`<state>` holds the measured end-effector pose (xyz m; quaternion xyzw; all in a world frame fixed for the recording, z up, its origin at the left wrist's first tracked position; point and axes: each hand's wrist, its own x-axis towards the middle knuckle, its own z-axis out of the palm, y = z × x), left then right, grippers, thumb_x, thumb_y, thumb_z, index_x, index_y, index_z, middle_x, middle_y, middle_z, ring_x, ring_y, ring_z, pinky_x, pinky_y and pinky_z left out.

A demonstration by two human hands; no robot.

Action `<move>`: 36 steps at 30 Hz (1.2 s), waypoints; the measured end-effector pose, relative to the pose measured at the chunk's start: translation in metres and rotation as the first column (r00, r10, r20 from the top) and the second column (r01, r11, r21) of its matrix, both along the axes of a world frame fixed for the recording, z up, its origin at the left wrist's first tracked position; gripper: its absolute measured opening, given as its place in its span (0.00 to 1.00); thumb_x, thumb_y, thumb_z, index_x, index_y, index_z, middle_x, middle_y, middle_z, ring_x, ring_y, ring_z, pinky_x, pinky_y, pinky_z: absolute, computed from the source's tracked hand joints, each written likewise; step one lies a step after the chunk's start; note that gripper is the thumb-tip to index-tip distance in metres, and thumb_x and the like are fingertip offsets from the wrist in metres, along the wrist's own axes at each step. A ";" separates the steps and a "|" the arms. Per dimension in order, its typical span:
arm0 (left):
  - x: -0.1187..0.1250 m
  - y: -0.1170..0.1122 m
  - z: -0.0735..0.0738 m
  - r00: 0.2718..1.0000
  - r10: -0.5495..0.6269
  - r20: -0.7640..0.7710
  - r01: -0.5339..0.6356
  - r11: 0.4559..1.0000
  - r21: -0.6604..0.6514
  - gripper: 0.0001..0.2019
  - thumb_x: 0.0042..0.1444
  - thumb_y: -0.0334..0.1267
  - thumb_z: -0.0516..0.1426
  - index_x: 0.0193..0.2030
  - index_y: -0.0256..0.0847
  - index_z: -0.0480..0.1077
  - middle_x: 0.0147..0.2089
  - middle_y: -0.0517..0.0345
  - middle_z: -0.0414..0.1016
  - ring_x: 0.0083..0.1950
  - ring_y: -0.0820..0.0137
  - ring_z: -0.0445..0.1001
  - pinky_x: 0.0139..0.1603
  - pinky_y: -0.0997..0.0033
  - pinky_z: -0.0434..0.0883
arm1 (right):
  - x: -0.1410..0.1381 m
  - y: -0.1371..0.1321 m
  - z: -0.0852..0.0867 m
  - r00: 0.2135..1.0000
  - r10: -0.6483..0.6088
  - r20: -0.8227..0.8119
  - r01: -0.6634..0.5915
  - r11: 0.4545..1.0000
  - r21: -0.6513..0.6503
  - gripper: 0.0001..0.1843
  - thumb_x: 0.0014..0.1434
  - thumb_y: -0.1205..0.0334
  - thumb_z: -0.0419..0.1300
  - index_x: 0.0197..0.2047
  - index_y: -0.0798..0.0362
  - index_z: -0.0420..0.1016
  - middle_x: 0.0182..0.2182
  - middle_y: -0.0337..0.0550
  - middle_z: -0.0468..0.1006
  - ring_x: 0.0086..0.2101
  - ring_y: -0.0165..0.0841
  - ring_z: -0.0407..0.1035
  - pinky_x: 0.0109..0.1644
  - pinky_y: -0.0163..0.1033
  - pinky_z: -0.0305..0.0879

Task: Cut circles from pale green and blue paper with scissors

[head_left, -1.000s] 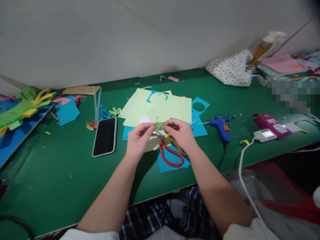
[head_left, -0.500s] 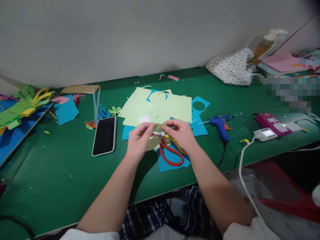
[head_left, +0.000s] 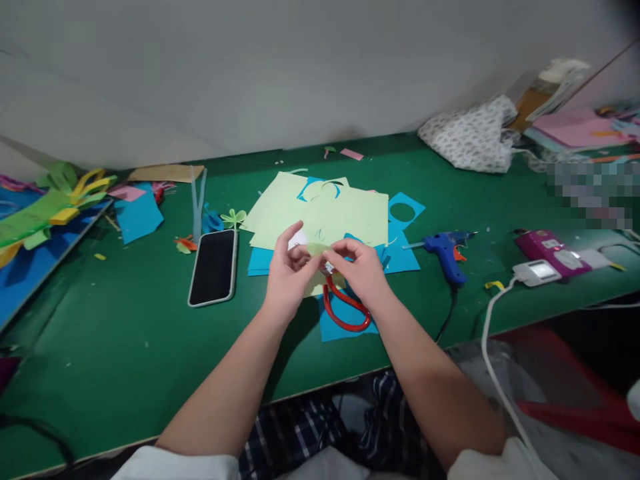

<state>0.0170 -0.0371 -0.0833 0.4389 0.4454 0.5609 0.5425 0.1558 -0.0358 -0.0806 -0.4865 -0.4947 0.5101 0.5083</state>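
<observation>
I have a small green paper piece at the meeting point of my hands, just above the near part of the light-green sheets on the bench. My right hand has it: thumb and forefinger are closed in a pinch on its right end, so the piece lies to the left of that grip and reaches across toward my other hand. What shows of its long axis runs crosswise, side to side, from one hand to the other; its lower edge is hidden by my thumbs, so I can't tell its full outline. My left hand is close in from the other side, thumb tip at the paper's near edge, forefinger standing well off and pointing away from me. Whether that left grip bears on the paper or merely rests against it, I can't tell. Of the two, the right is nearer in the sense that counts, since its pinch sits right on the piece. The scissors are directly below, metal end tucked under my right thumb, red handle slanting back toward me and to the right, over a blue paper; whether my lower fingers hold them is hidden.
</observation>
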 end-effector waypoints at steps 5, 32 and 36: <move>0.001 -0.002 0.001 0.999 -0.029 -0.031 0.030 0.999 0.014 0.35 0.47 0.31 0.67 0.61 0.43 0.60 0.26 0.70 0.71 0.28 0.77 0.75 0.35 0.76 0.73 | 0.002 0.001 -0.001 1.000 0.014 -0.019 -0.014 1.000 -0.017 0.06 0.49 0.60 0.68 0.29 0.51 0.78 0.26 0.36 0.78 0.29 0.31 0.71 0.34 0.37 0.70; 0.002 -0.002 0.004 0.999 -0.016 0.051 0.020 0.997 -0.077 0.33 0.45 0.32 0.68 0.59 0.42 0.64 0.31 0.65 0.77 0.31 0.75 0.78 0.39 0.72 0.76 | 0.000 0.003 -0.006 0.988 -0.056 -0.145 0.046 0.996 -0.070 0.10 0.49 0.55 0.69 0.27 0.51 0.76 0.23 0.34 0.74 0.25 0.29 0.68 0.31 0.37 0.69; 0.001 0.000 0.001 0.997 -0.016 0.076 0.024 0.994 -0.103 0.30 0.46 0.33 0.68 0.57 0.41 0.67 0.28 0.67 0.75 0.30 0.75 0.77 0.39 0.71 0.76 | -0.001 0.003 -0.007 0.990 -0.012 -0.139 0.003 0.998 -0.068 0.10 0.50 0.54 0.69 0.27 0.51 0.75 0.22 0.34 0.73 0.24 0.29 0.68 0.31 0.37 0.69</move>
